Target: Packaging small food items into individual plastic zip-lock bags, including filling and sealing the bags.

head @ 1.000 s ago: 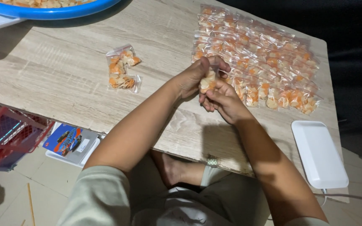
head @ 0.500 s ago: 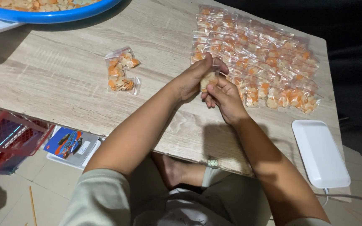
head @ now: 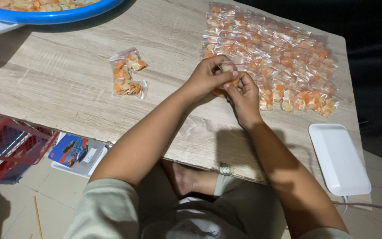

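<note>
My left hand [head: 208, 76] and my right hand [head: 244, 95] meet over the wooden table [head: 58, 84], both pinching one small clear bag of orange and pale snacks [head: 224, 79]. Only a bit of that bag shows between my fingers. Just beyond my hands lie several filled snack bags in neat rows [head: 275, 57]. Two more filled bags [head: 127, 73] lie apart to the left of my left hand.
A blue basin of loose snacks [head: 49, 15] sits at the table's far left corner. A white rectangular device [head: 338, 158] with a cable rests at the near right edge. A red basket [head: 9, 148] and a boxed toy [head: 74, 152] lie on the floor at left.
My hands have stayed together at the same spot beside the rows, with my fingers shifting slightly on the small bag.
</note>
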